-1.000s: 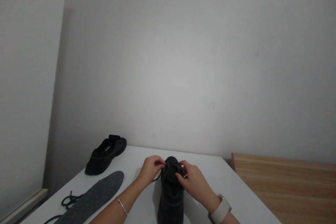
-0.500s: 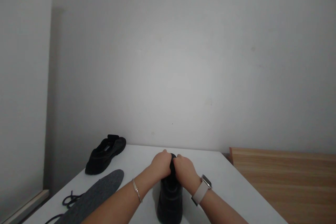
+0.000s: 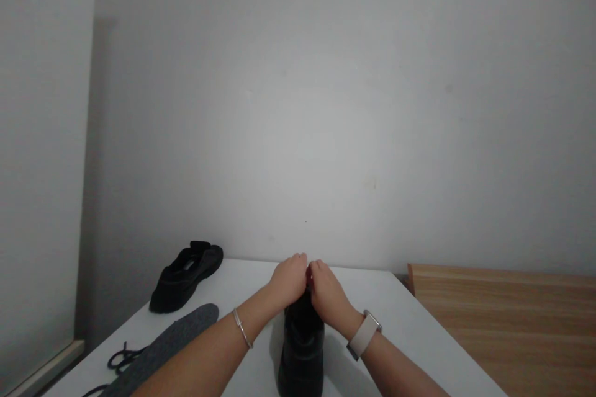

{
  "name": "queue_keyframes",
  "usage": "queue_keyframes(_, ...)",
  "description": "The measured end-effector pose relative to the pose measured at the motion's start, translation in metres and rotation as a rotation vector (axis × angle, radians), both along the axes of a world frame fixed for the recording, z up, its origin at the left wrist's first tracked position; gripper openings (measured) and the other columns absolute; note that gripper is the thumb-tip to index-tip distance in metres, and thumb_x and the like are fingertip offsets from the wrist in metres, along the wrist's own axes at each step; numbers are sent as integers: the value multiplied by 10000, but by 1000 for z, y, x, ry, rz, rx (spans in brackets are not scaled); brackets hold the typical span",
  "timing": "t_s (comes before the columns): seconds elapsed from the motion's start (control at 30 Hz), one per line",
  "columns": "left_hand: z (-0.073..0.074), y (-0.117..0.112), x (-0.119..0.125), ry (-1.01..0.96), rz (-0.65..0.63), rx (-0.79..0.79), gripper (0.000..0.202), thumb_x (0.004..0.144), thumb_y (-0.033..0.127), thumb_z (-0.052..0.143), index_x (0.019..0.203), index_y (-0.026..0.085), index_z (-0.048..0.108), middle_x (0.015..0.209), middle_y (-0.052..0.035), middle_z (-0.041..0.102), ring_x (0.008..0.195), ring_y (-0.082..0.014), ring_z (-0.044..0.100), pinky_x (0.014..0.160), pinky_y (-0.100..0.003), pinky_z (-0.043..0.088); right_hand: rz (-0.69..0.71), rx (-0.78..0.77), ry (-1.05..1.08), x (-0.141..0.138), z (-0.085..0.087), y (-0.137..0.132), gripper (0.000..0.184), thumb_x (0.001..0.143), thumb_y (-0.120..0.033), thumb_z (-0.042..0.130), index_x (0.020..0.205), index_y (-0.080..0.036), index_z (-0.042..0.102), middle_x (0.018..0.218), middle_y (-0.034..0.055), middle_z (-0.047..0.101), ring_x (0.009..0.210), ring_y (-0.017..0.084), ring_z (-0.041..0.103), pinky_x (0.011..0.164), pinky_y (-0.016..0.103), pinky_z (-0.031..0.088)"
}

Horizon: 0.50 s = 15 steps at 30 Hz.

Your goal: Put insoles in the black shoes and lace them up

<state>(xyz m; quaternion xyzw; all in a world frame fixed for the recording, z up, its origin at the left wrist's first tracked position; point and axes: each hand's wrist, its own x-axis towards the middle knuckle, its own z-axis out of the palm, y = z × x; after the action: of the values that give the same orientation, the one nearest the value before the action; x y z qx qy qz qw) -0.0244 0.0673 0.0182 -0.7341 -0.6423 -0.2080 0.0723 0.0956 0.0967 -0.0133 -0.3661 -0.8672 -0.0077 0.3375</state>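
A black shoe [image 3: 301, 353] stands on the white table [image 3: 419, 347], its toe pointing away from me. My left hand [image 3: 288, 279] and my right hand [image 3: 326, 288] meet over the shoe's far end, knuckles up and fingers curled down onto it. Both are closed on the front of the shoe; the fingertips and the laces there are hidden behind the hands. A thin bracelet sits on my left wrist and a pale watch on my right.
A second black shoe [image 3: 186, 276] lies at the table's far left. A grey insole [image 3: 172, 344] and a loose black lace [image 3: 121, 358] lie at the near left. A wooden surface [image 3: 503, 322] adjoins on the right. A plain wall stands close behind.
My hands slid from the sides of the shoe's lacing to its far tip and came together, covering the toe. The shoe has stayed put.
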Motion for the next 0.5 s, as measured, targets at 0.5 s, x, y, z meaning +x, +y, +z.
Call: queue_keyframes(0.5,89,-4,-60,-781,-91,532,41,823,228,455,790,205,465,524,76,453,462,-107,420,492,-211,296,361,-67,1134,43,110,26,141,834,-335,505,874,-222,431,685,-57,509,473,79,416,429,196,334)
